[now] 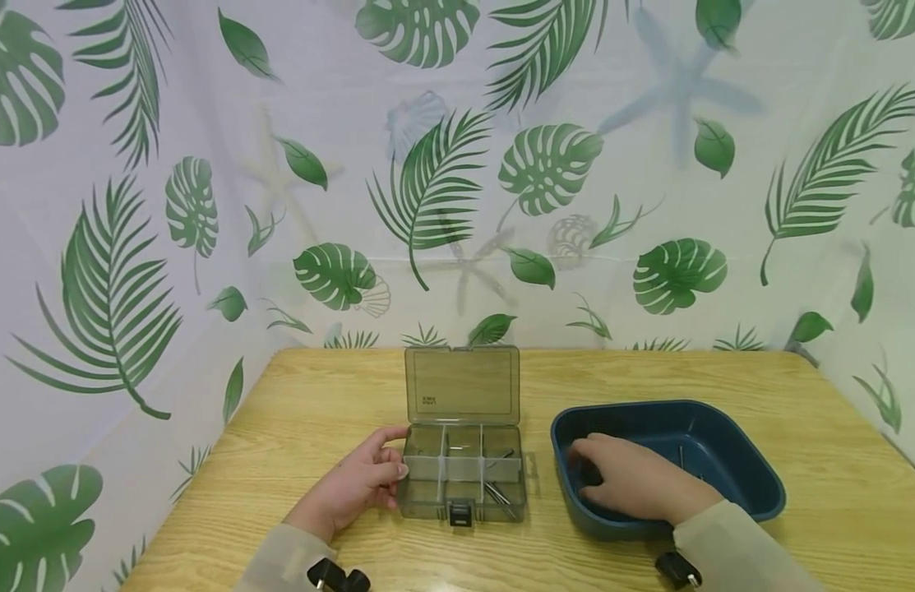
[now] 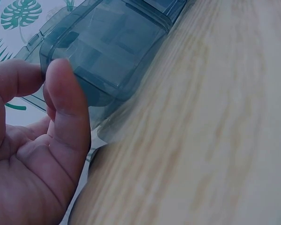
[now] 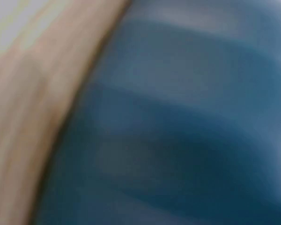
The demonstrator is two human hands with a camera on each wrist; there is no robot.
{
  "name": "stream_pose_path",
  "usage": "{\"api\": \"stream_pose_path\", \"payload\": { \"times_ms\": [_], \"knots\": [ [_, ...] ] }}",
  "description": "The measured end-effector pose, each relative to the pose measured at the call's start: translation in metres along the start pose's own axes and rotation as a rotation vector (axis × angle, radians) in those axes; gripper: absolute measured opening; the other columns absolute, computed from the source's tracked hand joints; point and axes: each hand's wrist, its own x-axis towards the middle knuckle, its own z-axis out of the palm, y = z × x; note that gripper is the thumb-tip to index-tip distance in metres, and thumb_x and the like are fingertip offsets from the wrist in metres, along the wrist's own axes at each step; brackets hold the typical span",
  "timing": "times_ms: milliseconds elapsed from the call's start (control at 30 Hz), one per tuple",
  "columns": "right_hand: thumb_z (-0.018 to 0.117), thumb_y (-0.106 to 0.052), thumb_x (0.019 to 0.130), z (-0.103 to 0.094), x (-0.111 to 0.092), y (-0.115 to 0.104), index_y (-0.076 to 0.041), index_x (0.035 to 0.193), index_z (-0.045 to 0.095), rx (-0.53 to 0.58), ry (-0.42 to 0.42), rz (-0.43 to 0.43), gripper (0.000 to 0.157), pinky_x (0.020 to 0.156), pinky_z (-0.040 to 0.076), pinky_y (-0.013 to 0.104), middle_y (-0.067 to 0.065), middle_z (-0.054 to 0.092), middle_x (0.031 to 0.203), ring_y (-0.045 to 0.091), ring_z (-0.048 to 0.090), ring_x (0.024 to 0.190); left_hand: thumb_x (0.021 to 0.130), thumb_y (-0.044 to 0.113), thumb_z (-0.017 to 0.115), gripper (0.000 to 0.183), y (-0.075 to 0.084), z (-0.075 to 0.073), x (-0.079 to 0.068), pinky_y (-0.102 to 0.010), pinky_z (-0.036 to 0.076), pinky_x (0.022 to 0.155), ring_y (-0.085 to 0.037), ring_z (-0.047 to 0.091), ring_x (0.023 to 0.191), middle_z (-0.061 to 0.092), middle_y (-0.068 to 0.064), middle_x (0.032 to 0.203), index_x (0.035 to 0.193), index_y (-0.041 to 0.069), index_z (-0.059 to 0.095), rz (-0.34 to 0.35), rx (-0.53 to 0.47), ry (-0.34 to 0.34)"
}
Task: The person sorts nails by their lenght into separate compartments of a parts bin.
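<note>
A clear grey compartment box [image 1: 463,469] stands on the table, its lid [image 1: 463,385] raised at the back. Thin metal pieces [image 1: 497,493] lie in its front right compartment, and another shows in the back right one. My left hand [image 1: 364,477] grips the box's left side with thumb and index finger; in the left wrist view both touch its corner [image 2: 103,51]. To the right, my right hand [image 1: 635,481] reaches down into a dark blue basin [image 1: 731,427], fingers bent. Whether its fingertips hold anything is hidden, and the right wrist view is blurred.
A few thin metal pieces [image 1: 681,456] lie in the basin to the right of my right hand. A black latch [image 1: 460,514] sits on the box's front. Behind the wooden table [image 1: 339,378] hangs a leaf-patterned cloth [image 1: 457,205], which also runs along both sides.
</note>
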Motion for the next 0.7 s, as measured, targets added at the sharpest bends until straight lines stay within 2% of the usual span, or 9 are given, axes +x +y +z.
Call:
{"api": "stream_pose_path", "payload": {
  "times_ms": [100, 333, 433, 533, 700],
  "knots": [
    [0.078, -0.018, 0.089, 0.005, 0.001, 0.001, -0.02, 0.118, 0.067, -0.01, -0.022, 0.008, 0.031, 0.08, 0.052, 0.045, -0.002, 0.057, 0.11, 0.015, 0.059, 0.092, 0.099, 0.006, 0.059, 0.067, -0.001, 0.0, 0.0, -0.031, 0.054, 0.06, -0.015, 0.048, 0.071, 0.047, -0.004, 0.091, 0.157, 0.009, 0.025, 0.0, 0.001, 0.0],
    [0.081, -0.017, 0.086, 0.011, 0.004, 0.005, -0.022, 0.115, 0.068, -0.039, 0.016, 0.003, 0.032, 0.084, 0.054, 0.044, -0.004, 0.056, 0.107, 0.015, 0.061, 0.096, 0.099, 0.007, 0.058, 0.067, 0.0, -0.001, 0.0, -0.032, 0.054, 0.061, -0.016, 0.048, 0.07, 0.048, -0.005, 0.092, 0.157, 0.01, 0.025, -0.006, 0.001, 0.003],
    [0.08, -0.017, 0.087, 0.012, 0.004, 0.007, -0.024, 0.107, 0.068, -0.061, 0.033, -0.012, 0.024, 0.077, 0.053, 0.041, -0.006, 0.055, 0.101, 0.013, 0.059, 0.088, 0.099, 0.006, 0.057, 0.067, 0.001, -0.001, 0.0, -0.033, 0.054, 0.061, -0.017, 0.048, 0.071, 0.048, -0.005, 0.092, 0.157, 0.01, 0.025, -0.004, 0.008, 0.001],
    [0.077, -0.018, 0.09, 0.011, 0.002, 0.009, -0.026, 0.093, 0.066, -0.097, 0.045, -0.044, 0.015, 0.067, 0.047, 0.037, -0.007, 0.051, 0.092, 0.011, 0.052, 0.075, 0.099, 0.006, 0.057, 0.066, 0.002, -0.001, 0.0, -0.033, 0.054, 0.061, -0.017, 0.048, 0.071, 0.048, -0.004, 0.091, 0.157, 0.01, 0.024, -0.003, 0.008, -0.001],
    [0.069, -0.016, 0.096, 0.01, -0.001, 0.016, -0.026, 0.075, 0.058, -0.161, 0.077, -0.108, 0.026, 0.059, 0.038, 0.032, -0.006, 0.046, 0.078, 0.011, 0.043, 0.065, 0.099, 0.005, 0.057, 0.066, 0.001, 0.001, -0.001, -0.032, 0.054, 0.061, -0.016, 0.048, 0.07, 0.048, -0.004, 0.091, 0.157, 0.009, 0.025, -0.006, 0.005, 0.0]
  ]
}}
